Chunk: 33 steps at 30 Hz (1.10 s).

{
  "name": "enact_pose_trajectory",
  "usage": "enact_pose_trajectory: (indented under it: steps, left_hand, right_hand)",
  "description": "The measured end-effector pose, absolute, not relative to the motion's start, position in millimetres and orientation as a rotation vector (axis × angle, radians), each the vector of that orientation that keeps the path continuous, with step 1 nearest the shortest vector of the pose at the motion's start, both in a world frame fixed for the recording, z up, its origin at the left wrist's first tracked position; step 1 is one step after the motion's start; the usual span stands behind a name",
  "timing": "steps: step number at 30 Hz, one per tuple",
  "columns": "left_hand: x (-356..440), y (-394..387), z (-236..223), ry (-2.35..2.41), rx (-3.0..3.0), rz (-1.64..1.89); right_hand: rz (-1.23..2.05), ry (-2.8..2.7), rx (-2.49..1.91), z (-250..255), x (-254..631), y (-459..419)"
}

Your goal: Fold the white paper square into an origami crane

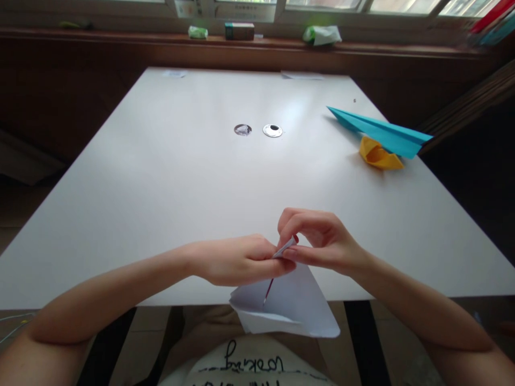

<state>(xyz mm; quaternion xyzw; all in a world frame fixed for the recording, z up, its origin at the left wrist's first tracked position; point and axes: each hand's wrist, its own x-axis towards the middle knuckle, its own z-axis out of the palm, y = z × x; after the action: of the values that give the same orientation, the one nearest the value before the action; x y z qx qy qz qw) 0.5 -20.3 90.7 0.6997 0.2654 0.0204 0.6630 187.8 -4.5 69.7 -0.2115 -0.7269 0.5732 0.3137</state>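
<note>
A folded sheet of white paper (309, 300) hangs over the table's near edge, its wide end toward my body. My left hand (241, 261) is closed on its narrow upper end, thumb and fingers pressed together. From the right, my right hand (317, 238) pinches the same narrow tip between thumb and fingers, touching the left fingertips. A thin dark red strip with a pale end (268, 293) shows below my left hand, against the paper; its kind is unclear. My palms and some of the folds are hidden.
On the right of the white table (161, 187) lie a blue paper plane (378, 131) and a yellow paper boat (378, 155). Two round inserts, a left one (243, 130) and a right one (272, 130), sit mid-table. Small packs and a box (240, 31) stand on the window ledge.
</note>
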Motion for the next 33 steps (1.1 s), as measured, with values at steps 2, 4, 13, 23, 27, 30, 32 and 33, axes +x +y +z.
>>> enact_pose_trajectory:
  steps: [2, 4, 13, 23, 27, 30, 32, 33]
  left_hand:
    - [2, -20, 91, 0.587, 1.584, 0.029]
    - [3, -20, 91, 0.585, 1.594, 0.009]
    - [9, -23, 86, 0.622, 1.589, 0.064]
    - [7, -23, 90, 0.615, 1.430, 0.135]
    - [8, -24, 88, 0.604, 1.391, 0.137]
    - [7, -24, 87, 0.591, 1.379, 0.134]
    - [7, -25, 87, 0.587, 1.380, 0.133]
    - [7, -25, 88, 0.586, 1.384, 0.132]
  right_hand:
    - [1.500, -1.916, -0.562, 69, 189, -6]
    - [1.487, -1.922, -0.572, 70, 189, -8]
    - [1.298, -1.891, -0.666, 72, 190, -13]
    - [1.341, -1.768, -0.765, 71, 194, -12]
    - [1.393, -1.691, -0.688, 68, 197, -10]
    - [1.388, -1.710, -0.662, 69, 199, -9]
    - [1.369, -1.748, -0.658, 70, 199, -9]
    - [1.356, -1.772, -0.659, 71, 199, -9]
